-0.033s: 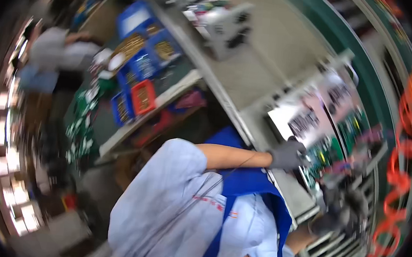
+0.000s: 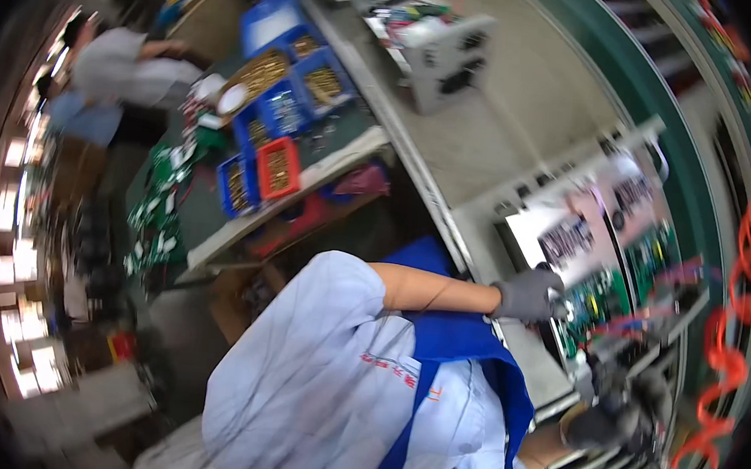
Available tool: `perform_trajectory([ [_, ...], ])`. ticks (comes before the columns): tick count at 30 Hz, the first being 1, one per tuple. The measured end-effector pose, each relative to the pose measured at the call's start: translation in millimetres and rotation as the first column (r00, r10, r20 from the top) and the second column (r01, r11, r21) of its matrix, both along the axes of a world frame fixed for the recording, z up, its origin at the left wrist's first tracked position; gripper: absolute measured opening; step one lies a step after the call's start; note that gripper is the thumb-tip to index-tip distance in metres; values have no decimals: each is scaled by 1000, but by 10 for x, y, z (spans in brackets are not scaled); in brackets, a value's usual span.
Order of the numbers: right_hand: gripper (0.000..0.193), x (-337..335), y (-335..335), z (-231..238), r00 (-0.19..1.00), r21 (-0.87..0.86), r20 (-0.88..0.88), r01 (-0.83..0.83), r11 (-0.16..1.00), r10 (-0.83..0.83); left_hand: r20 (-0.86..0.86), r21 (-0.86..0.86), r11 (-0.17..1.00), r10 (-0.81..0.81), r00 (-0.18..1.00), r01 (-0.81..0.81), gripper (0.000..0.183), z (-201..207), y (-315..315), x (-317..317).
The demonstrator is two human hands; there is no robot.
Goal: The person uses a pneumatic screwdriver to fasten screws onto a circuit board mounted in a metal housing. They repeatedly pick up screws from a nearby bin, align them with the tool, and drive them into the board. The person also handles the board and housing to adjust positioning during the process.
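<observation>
My left hand (image 2: 526,295), in a grey glove, is at the near left edge of a metal housing (image 2: 532,234). Its fingers are curled at a small shiny part that I cannot make out. Green circuit boards (image 2: 598,299) with wires sit in the housing beside the fingertips. Lower right, my right hand (image 2: 600,426), also gloved in grey, is closed around something dark grey and blurred, over the slatted rails. What it holds is partly hidden by the glove.
An orange coiled hose (image 2: 722,354) hangs at the right. Another metal housing (image 2: 451,67) stands farther up the bench. On the left, a side table bears blue bins (image 2: 322,82) of brass parts, a red bin (image 2: 278,169) and green boards (image 2: 157,224). A co-worker (image 2: 109,68) stands beyond.
The whole view has shifted slightly, so the bins and housings appear farther right, and the blur is less. My left hand stays at the housing; my right hand remains closed near the rails.
</observation>
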State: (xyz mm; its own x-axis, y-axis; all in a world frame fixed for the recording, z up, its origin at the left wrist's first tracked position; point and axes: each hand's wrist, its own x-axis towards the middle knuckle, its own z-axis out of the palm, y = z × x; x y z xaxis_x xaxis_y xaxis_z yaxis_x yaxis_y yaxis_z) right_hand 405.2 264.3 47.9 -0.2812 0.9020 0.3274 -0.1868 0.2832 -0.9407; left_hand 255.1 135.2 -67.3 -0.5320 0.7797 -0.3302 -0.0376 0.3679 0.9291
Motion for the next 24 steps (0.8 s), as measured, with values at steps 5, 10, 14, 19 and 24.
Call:
perform_trajectory([
  [5,39,-743,-543,591,780,-20,-595,-254,967,193,-69,158,962,234,970,-221,35,208,-1196,-371],
  [10,32,-1194,-722,544,832,22,-488,-290,957,264,-578,-266,494,605,547,-828,34,-141,-3357,-1136],
  [14,33,-1446,-878,403,869,68,-354,-346,936,347,-668,-630,239,319,673,-739,62,-550,-4807,-1422],
  [19,32,-1595,-1027,414,797,10,-409,-482,876,444,-563,-723,313,247,788,-615,58,-890,-5028,-1655],
  [24,31,-1608,-940,346,750,61,-357,-576,815,557,-572,-711,362,202,795,-603,29,-1026,-5216,-1404],
])
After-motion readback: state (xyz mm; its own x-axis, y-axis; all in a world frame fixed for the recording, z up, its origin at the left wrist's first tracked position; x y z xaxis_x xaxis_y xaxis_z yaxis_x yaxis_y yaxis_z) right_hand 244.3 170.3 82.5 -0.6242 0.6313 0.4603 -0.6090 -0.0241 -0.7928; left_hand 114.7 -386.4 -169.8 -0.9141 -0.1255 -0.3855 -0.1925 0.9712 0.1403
